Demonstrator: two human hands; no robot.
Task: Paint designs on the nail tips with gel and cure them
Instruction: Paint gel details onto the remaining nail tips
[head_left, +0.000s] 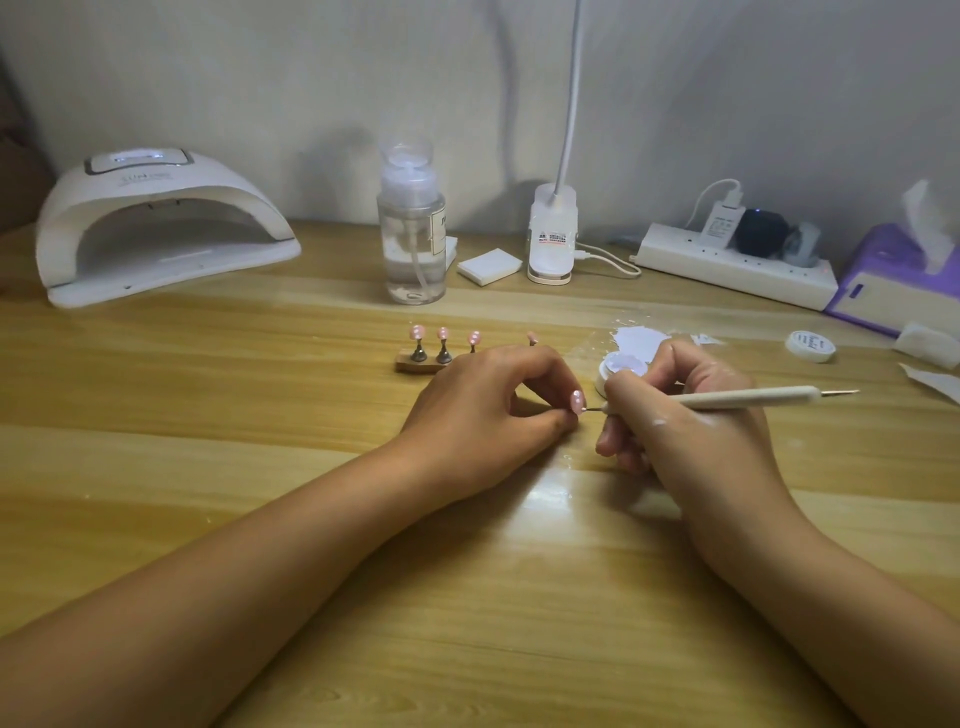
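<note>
Your left hand (488, 400) pinches the pink nail tip (576, 401) between thumb and forefinger, low over the table (260, 467). Your right hand (691, 415) grips the dotting pen (753, 397) like a pencil, its fine point touching the tip's edge. The open gel pot (621, 366) sits just behind your right knuckles. 3 more tips (442, 333) stand on the wooden holder (415, 365), and a 4th peeks over your left hand. The curing lamp (156, 223) sits far left.
</note>
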